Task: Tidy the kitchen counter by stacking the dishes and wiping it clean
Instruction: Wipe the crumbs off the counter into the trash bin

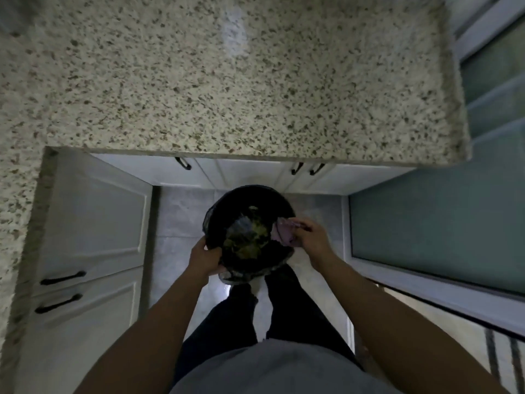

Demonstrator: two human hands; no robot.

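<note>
The left hand [206,258] grips the near rim of the black-lined bin [247,192]. The right hand [311,240] pinches a lilac cloth [284,234] over its mouth, apparently shaking wiped-up scraps out. The speckled counter [227,81] shows no dishes, so next the cloth probably goes back there.

Grey shirt [272,368], dark trousers [295,308], bare forearms [159,322]

The single head-worn camera looks steeply down from standing height, speckled counter [227,81] toward twelve o'clock, the person's legs [227,317] toward six.
</note>
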